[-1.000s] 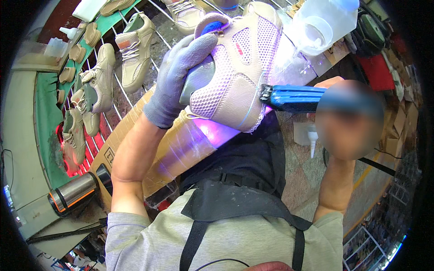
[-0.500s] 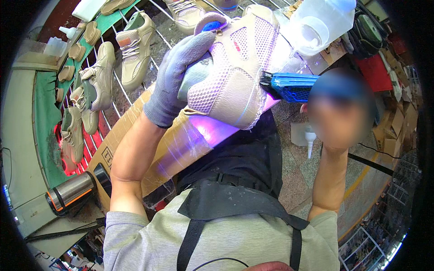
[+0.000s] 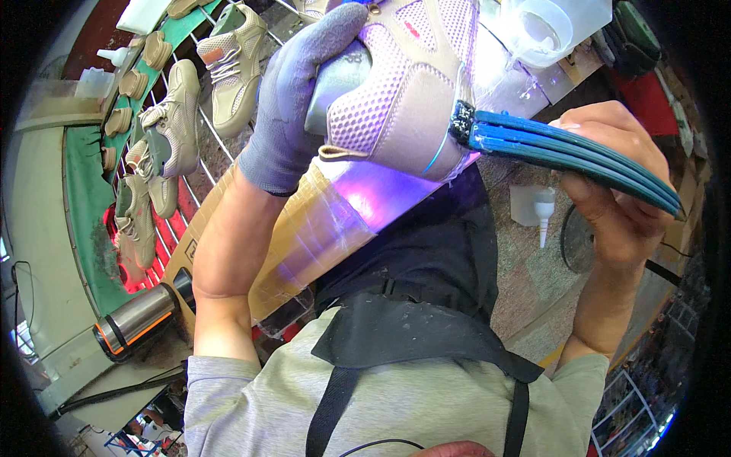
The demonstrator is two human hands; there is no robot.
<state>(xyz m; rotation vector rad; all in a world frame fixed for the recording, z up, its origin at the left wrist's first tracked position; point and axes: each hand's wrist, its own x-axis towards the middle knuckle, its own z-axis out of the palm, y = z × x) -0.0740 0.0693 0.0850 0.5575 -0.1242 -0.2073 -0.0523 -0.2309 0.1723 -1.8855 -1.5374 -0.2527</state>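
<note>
My left hand (image 3: 293,107), in a grey glove, grips a beige mesh shoe upper (image 3: 415,107) near its top opening. A pale green last (image 3: 340,84) fills the opening. My bare right hand (image 3: 617,145) is closed around the long, ribbed blue handle of a brush (image 3: 548,141). The brush's dark, white-flecked bristle end touches the lower edge of the upper, near the heel. The far end of the upper runs out of the top of the picture.
Several beige shoes (image 3: 231,72) stand on a wire rack at left, by beige soles (image 3: 119,122) on green cloth. A clear plastic tub (image 3: 542,30) sits at the upper right. A steel flask (image 3: 137,320) lies lower left. Purple light falls on taped cardboard (image 3: 297,251) beneath the shoe.
The shoe upper has shifted up in the picture with my left hand. The brush handle, foreshortened before, now shows its full length, and my right hand has moved right.
</note>
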